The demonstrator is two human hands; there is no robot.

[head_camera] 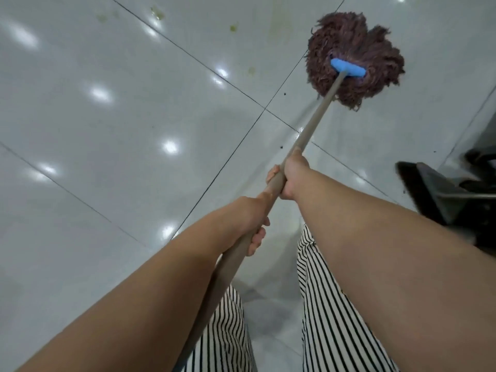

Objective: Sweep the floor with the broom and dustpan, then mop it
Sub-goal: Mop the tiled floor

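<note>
A mop with a brown string head (354, 57) and a blue clamp (348, 67) lies spread on the shiny white tiled floor (120, 130) at the upper right. Its grey-brown handle (314, 127) runs down towards me. My right hand (291, 175) grips the handle further along, towards the head. My left hand (253, 218) grips it lower, closer to my body. A dark broom and dustpan (440, 194) rest on the floor at the right edge.
Yellowish-green stains (157, 13) and smaller spots (233, 28) mark the tiles at the top. Small dark specks (281, 147) lie near the handle. My legs in striped trousers (335, 304) stand below. Dark objects (480, 157) sit at the far right.
</note>
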